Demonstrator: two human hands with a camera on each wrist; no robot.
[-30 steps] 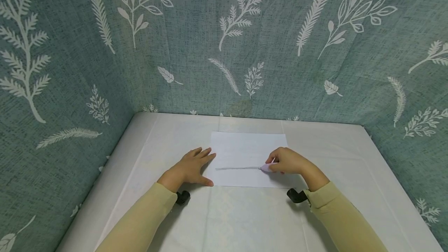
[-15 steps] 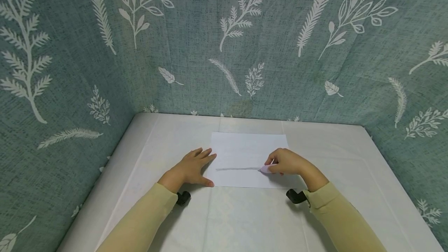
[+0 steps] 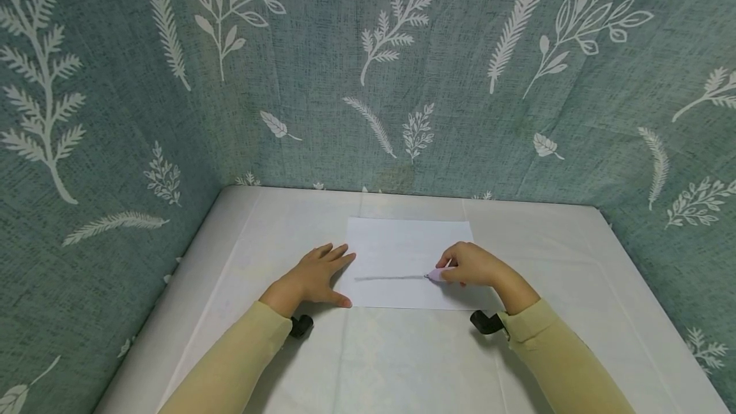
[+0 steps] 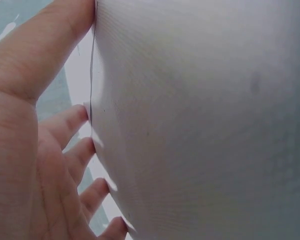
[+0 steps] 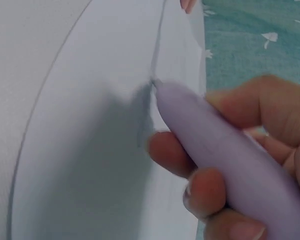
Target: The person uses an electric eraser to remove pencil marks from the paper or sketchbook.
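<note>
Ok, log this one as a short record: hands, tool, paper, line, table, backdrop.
Left hand: fingers spread, at the left edge of the paper
Right hand: grips the pen-like tool
Tool: thick, light purple, tip at the line
Line: thin, grey
Paper: white sheet
Table: white
Backdrop: blue-green, white leaf print

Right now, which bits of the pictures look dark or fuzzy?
Head view: soft shadows beside both sleeves; left wrist view: the white surface looks hazy; right wrist view: a dark, soft-edged shadow covers part of the paper, near the lilac pen.
</note>
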